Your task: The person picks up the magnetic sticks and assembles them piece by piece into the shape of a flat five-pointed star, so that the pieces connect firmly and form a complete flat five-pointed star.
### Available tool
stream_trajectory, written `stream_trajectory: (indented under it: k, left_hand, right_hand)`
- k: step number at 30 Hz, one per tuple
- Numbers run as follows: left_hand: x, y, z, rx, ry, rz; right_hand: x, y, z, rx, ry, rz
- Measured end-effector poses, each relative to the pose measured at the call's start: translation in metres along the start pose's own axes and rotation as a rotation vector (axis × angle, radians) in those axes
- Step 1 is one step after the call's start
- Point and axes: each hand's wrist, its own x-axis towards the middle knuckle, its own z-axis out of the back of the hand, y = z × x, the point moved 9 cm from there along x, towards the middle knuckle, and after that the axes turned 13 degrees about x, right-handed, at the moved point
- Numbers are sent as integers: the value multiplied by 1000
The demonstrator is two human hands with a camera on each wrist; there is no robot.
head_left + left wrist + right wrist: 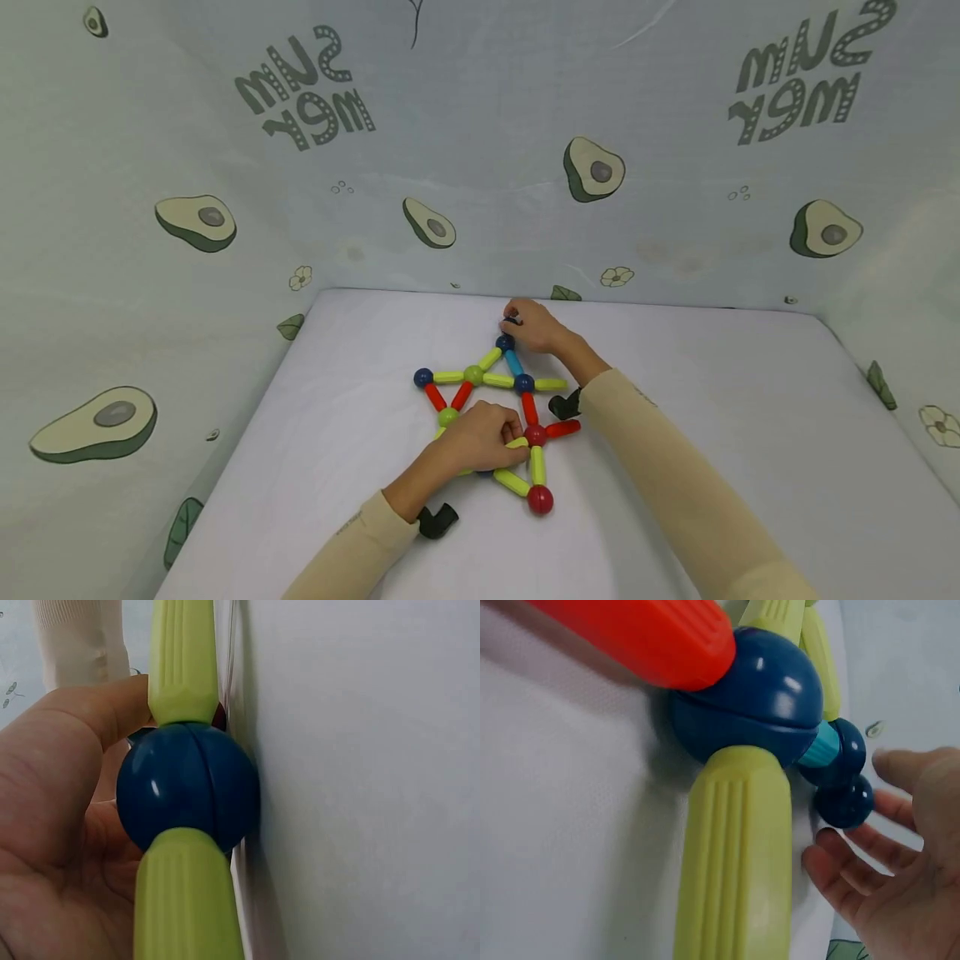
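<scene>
Yellow-green, red and light blue rods join coloured balls into a star-like shape on the white tabletop. My left hand [480, 437] is low over its near part, thumb and fingers pinching a yellow-green rod [517, 443] beside a red ball [536, 435]. In the left wrist view, a dark blue ball [187, 787] between two yellow-green rods partly covers that hand. At the far tip, my right hand [534, 327] surrounds a dark blue ball [844, 802] with loosely bent fingers, thumb apart from it. This ball rests against another dark blue ball [849, 754] on a light blue rod [821, 746].
Toward me lies a larger-looking red ball [540, 500] where two yellow-green rods meet. A red rod [562, 428] and a yellow-green rod [551, 384] stick out to the right with free ends. Behind the white table [712, 400] hangs an avocado-print cloth [487, 100].
</scene>
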Motion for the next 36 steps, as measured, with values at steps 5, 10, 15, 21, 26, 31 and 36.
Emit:
stream_trajectory:
  k: [5, 10, 15, 21, 26, 31, 36]
  left_hand:
    - [-1, 0, 0, 3, 1, 12]
    - [-1, 2, 1, 7, -4, 24]
    - [-1, 2, 1, 6, -6, 22]
    - [1, -1, -1, 9, -3, 8]
    - [1, -1, -2, 16, -5, 8]
    - [1, -2, -1, 16, -3, 5]
    - [1, -2, -2, 18, -1, 2]
  right_hand:
    - [-12, -11, 11, 2, -43, -57]
    - [-29, -21, 18, -4, -49, -60]
    - [-55, -32, 28, 26, -88, -48]
    - [-99, -47, 43, 88, -144, -49]
    - [-129, -51, 45, 114, -156, -42]
    - [-150, -53, 43, 125, -168, -33]
    - [-156, -53, 37, 136, -170, -13]
